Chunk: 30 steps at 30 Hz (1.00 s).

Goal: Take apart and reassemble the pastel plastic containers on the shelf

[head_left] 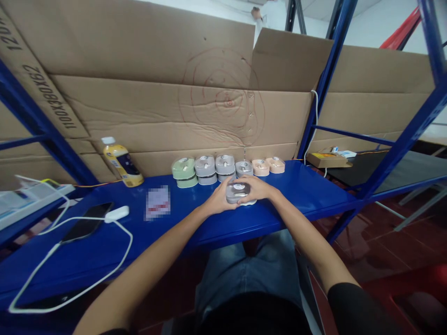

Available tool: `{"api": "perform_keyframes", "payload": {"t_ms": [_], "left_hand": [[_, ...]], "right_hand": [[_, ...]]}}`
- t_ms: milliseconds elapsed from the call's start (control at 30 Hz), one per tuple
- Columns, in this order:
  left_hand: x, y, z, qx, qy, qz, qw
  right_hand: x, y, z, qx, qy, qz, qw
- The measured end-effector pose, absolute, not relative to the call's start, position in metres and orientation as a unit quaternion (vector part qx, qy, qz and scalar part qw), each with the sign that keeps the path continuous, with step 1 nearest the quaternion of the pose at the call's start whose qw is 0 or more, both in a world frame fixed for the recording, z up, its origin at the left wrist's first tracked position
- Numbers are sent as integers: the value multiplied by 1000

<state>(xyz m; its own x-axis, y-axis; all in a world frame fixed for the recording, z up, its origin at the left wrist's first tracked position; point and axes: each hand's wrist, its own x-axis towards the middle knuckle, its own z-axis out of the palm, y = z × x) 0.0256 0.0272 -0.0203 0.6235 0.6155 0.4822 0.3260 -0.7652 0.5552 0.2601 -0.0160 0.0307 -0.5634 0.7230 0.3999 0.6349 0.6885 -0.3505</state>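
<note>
My left hand point(220, 199) and my right hand point(261, 188) are wrapped round a small dark grey box with a clear lid point(237, 192), one on each side. A round pale sticker is on its lid. The box is near the front of the blue table, and a pale edge shows beneath it. Behind my hands stands a row of similar boxes: green ones point(184, 173) stacked at the left, then stacked grey ones point(206, 170), a single-looking grey one point(243, 169), and two peach ones point(261, 167) at the right.
On the blue table point(188, 218) lie a phone point(87, 222), a white cable with a plug point(117, 213) and a blurred card point(157, 203). A yellow bottle point(122, 163) stands at the back left. Cardboard point(146, 107) walls the back, and blue posts point(323, 79) frame the sides.
</note>
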Motion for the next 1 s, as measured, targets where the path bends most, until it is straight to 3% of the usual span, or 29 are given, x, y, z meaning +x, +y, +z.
{"api": "perform_keyframes", "payload": {"t_ms": [633,1000], "left_hand": [[19,30,-12,855,302,306,291],[15,37,-20,861,306,318,253]], "right_hand": [[254,-16,27,-413,-880,73,222],[270,-33,18,-443,-862,83,233]]}}
